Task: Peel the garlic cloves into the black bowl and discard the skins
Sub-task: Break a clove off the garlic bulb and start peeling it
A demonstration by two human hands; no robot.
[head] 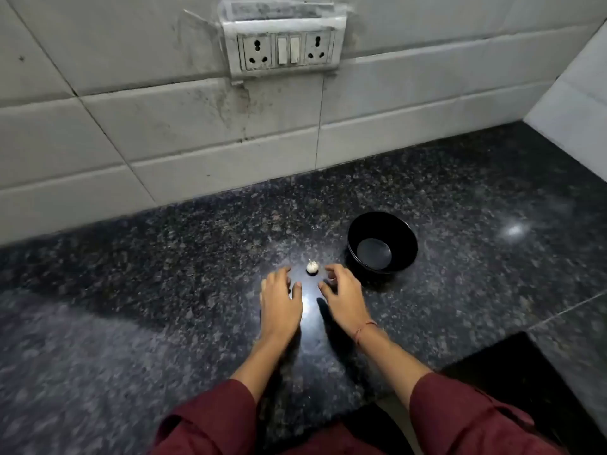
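Note:
A small white garlic bulb (312, 267) sits upright on the dark granite counter (164, 307), unpeeled. To its right stands the black bowl (382, 246), with nothing in it. My left hand (281, 302) lies palm down just left of and below the garlic, fingers relaxed, holding nothing. My right hand (343, 295) hovers just right of the garlic, fingers loosely bent, also holding nothing. Neither hand touches the garlic.
A tiled wall with a socket and switch panel (284, 49) rises behind the counter. A side wall (574, 93) closes the right end. The counter's front edge steps down at the lower right, near a dark recess (512, 372).

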